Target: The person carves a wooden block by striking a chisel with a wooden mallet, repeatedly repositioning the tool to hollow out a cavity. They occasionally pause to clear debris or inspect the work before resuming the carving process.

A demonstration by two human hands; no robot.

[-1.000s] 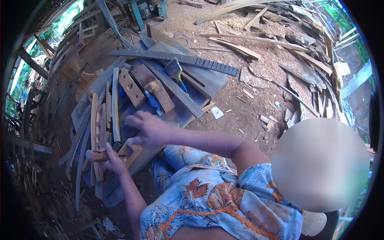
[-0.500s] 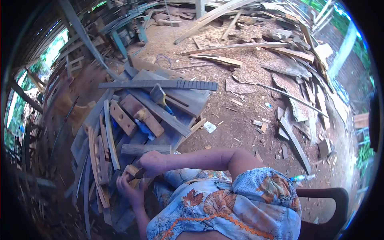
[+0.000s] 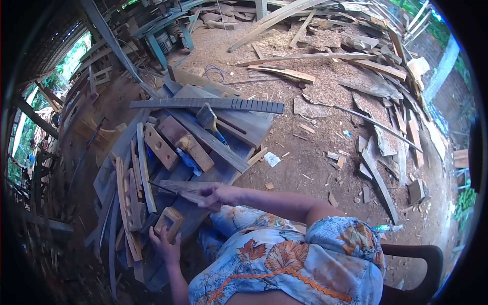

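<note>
My left hand is closed around the lower edge of a small wooden block with a hollow in its top, low over the wood pile. Fingers and thumb press against its sides. My right hand grips a thin, dark, rod-like tool that points left; its grip end is hidden in my fist, and I cannot make out its kind. Behind that hand lies a wooden billet, partly covered. Above it are a block with round holes, a brown wooden block and a blue cloth.
A paintbrush and a long notched strip lie across the stacked boards. Narrow sticks line the left side. Offcuts and planks litter the ground at right. A chair arm is beside me.
My right hand has moved right and slightly up, away from the hollowed block, with the thin tool now showing. My left hand still holds the block, whose hollow is now visible.
</note>
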